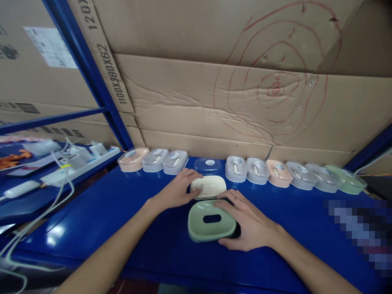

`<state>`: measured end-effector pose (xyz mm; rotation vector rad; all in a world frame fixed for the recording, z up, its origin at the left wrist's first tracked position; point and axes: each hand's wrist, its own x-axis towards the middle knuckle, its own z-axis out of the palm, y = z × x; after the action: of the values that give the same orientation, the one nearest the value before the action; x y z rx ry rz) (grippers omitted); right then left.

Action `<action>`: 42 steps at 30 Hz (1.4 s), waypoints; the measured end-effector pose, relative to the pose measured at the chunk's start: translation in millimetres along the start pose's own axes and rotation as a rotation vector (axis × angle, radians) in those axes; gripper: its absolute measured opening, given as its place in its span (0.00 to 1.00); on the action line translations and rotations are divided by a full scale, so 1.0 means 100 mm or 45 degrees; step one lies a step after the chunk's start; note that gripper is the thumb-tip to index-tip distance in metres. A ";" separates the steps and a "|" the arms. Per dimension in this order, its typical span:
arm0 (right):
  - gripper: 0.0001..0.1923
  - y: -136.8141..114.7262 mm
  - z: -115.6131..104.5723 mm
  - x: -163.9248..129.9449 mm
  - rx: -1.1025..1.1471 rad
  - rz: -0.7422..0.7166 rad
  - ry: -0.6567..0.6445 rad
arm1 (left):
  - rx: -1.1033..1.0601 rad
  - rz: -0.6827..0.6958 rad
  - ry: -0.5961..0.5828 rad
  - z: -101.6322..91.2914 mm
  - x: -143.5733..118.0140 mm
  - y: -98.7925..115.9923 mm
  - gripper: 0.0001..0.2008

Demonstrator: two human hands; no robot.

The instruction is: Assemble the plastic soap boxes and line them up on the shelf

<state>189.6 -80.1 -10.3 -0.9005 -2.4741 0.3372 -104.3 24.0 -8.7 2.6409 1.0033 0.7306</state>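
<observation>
Near, on the blue surface point(128, 212): green tray point(211, 221), gripped at its right side by right hand point(248, 222) fingers. Just behind, touching: cream soap box point(208, 187), gripped by left hand point(179, 190) fingers. Far back: row of lidded boxes point(245, 168) along cardboard point(196, 102).

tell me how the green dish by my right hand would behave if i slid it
The green dish looks like thin rigid plastic, so probably light and stiff. Its glossy base on the smooth blue table would likely slide easily; low and wide, it seems unlikely to tip.
</observation>
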 end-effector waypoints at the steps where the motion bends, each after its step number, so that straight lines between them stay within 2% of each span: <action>1: 0.45 0.00 0.01 0.00 0.005 -0.004 -0.001 | -0.005 -0.002 -0.013 0.01 0.00 0.01 0.16; 6: 0.37 0.03 0.04 0.00 0.019 -0.006 0.034 | 0.010 -0.015 -0.027 0.04 -0.02 0.00 0.11; 11: 0.35 0.05 0.05 -0.01 0.006 0.010 0.065 | 0.026 0.020 -0.001 0.04 -0.03 0.02 0.11; 16: 0.42 0.07 0.08 -0.01 0.000 0.037 -0.015 | 0.022 0.088 0.001 0.03 -0.02 0.07 0.12; 23: 0.45 0.07 0.09 -0.02 0.035 0.088 -0.029 | 0.019 0.108 -0.009 0.04 -0.03 0.08 0.14; 26: 0.50 0.07 0.08 -0.02 0.063 0.118 -0.052 | 0.006 0.101 -0.006 0.06 -0.03 0.06 0.15; 31: 0.58 0.05 0.07 0.00 0.066 0.168 -0.110 | 0.011 0.054 -0.027 0.09 -0.04 0.03 0.21; 35: 0.60 0.05 0.07 0.02 0.037 0.122 -0.068 | -0.018 -0.026 -0.053 0.10 -0.04 0.01 0.26; 42: 0.62 0.12 0.09 0.00 0.044 0.075 -0.013 | -0.048 -0.087 -0.082 0.12 -0.06 -0.02 0.30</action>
<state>191.6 -71.5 -22.6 -0.9608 -2.4474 0.4044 -102.5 21.3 -21.9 2.5669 1.0465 0.6386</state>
